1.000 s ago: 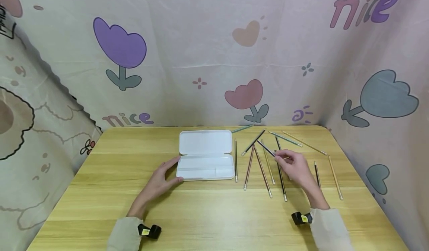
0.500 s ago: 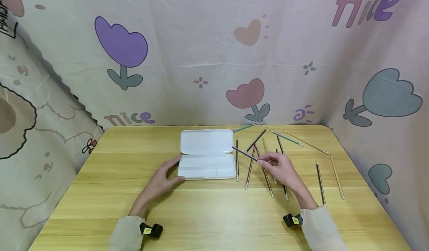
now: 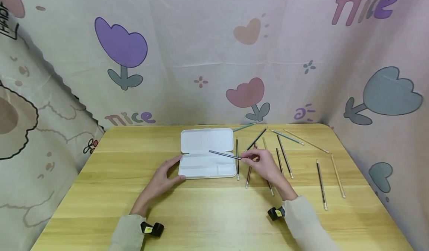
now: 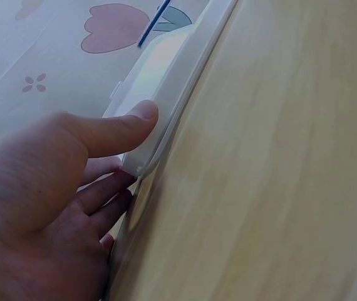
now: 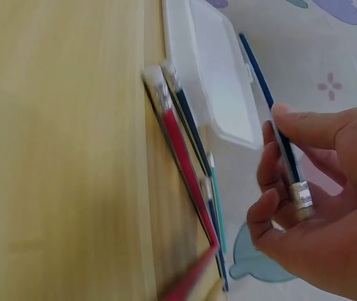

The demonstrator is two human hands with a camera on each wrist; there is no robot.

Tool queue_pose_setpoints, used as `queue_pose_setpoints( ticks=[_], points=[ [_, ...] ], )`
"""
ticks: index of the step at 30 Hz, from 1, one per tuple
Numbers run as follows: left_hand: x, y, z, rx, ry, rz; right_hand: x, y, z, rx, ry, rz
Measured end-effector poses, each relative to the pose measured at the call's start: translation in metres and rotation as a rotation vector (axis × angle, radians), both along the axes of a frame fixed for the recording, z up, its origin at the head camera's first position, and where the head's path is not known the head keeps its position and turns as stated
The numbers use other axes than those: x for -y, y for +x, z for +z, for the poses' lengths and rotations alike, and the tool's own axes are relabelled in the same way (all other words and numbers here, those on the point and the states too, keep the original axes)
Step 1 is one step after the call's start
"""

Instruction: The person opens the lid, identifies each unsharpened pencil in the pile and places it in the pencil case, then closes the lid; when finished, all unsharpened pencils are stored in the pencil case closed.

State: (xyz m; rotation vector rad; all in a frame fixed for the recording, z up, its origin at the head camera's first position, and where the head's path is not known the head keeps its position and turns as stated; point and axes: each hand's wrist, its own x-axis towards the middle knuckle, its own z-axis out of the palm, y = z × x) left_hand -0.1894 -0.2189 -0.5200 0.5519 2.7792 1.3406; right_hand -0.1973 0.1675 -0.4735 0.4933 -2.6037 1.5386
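Note:
A white pencil case (image 3: 206, 171) lies open and flat on the table, its lid (image 3: 206, 140) folded back. My left hand (image 3: 163, 178) holds its left end, thumb at the front edge and fingers at the side. In my right hand (image 3: 263, 164) a dark blue pencil (image 3: 222, 154) is pinched between thumb and fingers. The right wrist view shows the metal band and eraser of that pencil (image 5: 302, 195) toward the palm. Its other end reaches out over the case, above the tray. Within the case's tray I see compartments and no pencils.
Several loose pencils are spread right of the case, among them a black pencil (image 3: 237, 159) beside it and a yellow pencil (image 3: 337, 176) farther right. A teal pencil (image 3: 244, 127) lies behind the lid. A patterned cloth (image 3: 207, 57) hangs behind the table.
My right hand has carried the dark blue pencil leftward from among the loose pencils to over the case. One black pencil has shifted on the table. My left hand stays at the case.

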Motion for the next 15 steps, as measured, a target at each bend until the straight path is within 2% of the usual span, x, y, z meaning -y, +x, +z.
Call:
queue_pose_setpoints(
  ticks=[8,12,15],
  points=[
    [0.002,-0.001,-0.003,0.015,0.027,-0.003,0.032,-0.011,0.004,0.045,0.014,0.064],
    [0.001,-0.001,-0.003,0.018,0.031,-0.004,0.047,-0.015,0.004,0.019,0.044,0.098],
    [0.001,-0.001,-0.002,0.016,0.037,-0.007,0.056,-0.019,0.001,0.003,0.069,0.077]
  ],
)
